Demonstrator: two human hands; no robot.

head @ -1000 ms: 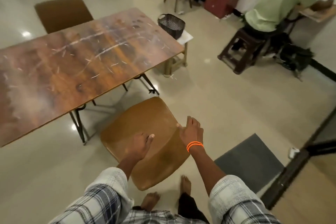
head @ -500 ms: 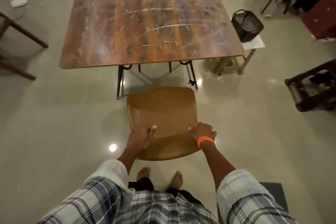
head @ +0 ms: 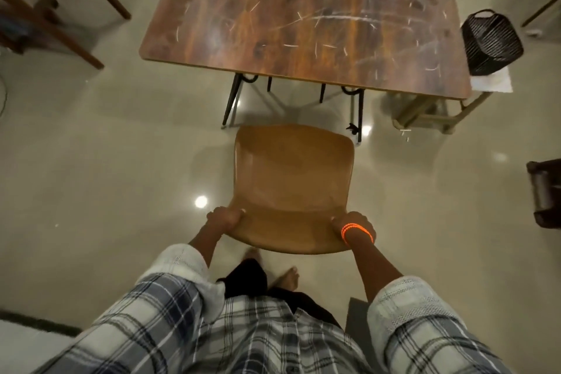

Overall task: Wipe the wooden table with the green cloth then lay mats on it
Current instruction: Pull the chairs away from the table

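Observation:
The wooden table (head: 303, 18) stands ahead of me, its dark top streaked with pale scratches and marks. A tan moulded chair (head: 291, 179) stands on the floor just in front of the table's near edge. My left hand (head: 226, 218) grips the left side of the chair's backrest. My right hand (head: 353, 226), with orange bands at the wrist, grips the right side. No green cloth or mats are in view.
A black slatted basket (head: 491, 42) sits on a small pale side table (head: 440, 112) at the table's right end. Dark wooden furniture legs (head: 60, 9) stand at the far left. A dark stool (head: 546, 191) is at the right edge. My bare feet are under the chair back.
The view has swung round so the table lies square ahead. The chair turned with my hands to face the table, and my hands shifted from the backrest's top to its two sides.

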